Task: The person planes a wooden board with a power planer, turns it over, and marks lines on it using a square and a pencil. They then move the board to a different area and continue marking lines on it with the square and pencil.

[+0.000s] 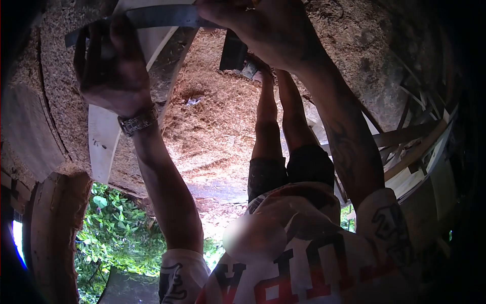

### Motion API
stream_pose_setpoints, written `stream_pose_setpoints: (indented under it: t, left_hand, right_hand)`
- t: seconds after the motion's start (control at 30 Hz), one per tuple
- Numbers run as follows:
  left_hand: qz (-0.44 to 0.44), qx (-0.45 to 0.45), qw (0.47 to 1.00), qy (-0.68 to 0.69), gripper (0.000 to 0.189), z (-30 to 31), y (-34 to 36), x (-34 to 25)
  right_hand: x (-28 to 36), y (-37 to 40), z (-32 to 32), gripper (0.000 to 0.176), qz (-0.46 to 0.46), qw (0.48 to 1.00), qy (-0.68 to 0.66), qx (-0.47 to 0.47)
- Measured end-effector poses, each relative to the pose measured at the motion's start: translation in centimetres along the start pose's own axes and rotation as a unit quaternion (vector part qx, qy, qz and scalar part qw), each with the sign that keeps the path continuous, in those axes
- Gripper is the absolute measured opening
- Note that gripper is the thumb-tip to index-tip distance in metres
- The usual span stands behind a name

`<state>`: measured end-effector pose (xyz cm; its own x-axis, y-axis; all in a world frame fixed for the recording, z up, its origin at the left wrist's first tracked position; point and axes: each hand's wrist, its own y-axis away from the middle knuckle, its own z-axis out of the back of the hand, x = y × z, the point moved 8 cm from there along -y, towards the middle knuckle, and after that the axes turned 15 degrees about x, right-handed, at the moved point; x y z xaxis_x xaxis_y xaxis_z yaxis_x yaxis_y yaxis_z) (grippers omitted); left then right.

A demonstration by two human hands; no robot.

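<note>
A long, thin grey metal strip (164, 16) spans the top of the view between my two hands, looking curved in this wide lens. My right hand (253, 25) is closed around its right end. My left hand (114, 76), with a watch (137, 122) on the wrist, has bent fingers on the strip's left part. Behind the strip and the left hand runs a pale wooden board (103, 137). A dark blocky object (233, 52) is below my right hand, close to my foot.
Wood shavings (212, 116) cover the ground around my legs. Loose wood strips (412, 144) are piled at the right. On the left stand a thick wooden post (55, 223) and a large plank (30, 126). Green plants (119, 228) grow beyond.
</note>
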<state>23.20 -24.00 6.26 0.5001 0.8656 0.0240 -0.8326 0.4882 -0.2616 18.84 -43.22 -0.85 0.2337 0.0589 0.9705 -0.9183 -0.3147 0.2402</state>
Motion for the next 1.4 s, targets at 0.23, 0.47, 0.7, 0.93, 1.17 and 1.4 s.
stream_pose_setpoints:
  t: [0.23, 0.47, 0.7, 0.93, 1.17, 1.4]
  left_hand:
    - [-0.015, -0.006, 0.999, -0.044, 0.030, -0.2, 0.0, -0.2]
    - [0.026, -0.012, 0.999, 0.031, 0.031, -0.2, 0.2, 0.5]
    - [0.012, -0.008, 1.000, 0.003, 0.032, -0.2, 0.1, 0.3]
    - [-0.019, -0.010, 0.999, -0.024, 0.030, -0.3, 0.0, -0.1]
    - [0.006, -0.021, 0.999, 0.044, 0.025, -0.3, 0.4, 0.8]
    - [-0.051, 0.005, 0.996, -0.072, 0.028, 0.0, -0.1, -0.9]
  right_hand:
    - [1.5, 0.7, 0.3, 0.028, 0.043, 0.999, 0.030, -0.007]
    - [2.2, 0.6, 0.3, 0.027, 0.051, 0.998, 0.040, 0.006]
    - [2.1, 0.6, 0.2, 0.028, 0.045, 0.999, 0.031, -0.001]
    - [0.7, 0.0, 0.1, 0.028, 0.043, 0.999, 0.012, 0.000]
    - [1.5, 0.5, 0.4, 0.027, -0.077, 0.997, -0.004, -0.008]
    - [2.3, 1.3, 1.5, 0.026, -0.080, 0.995, -0.047, 0.023]
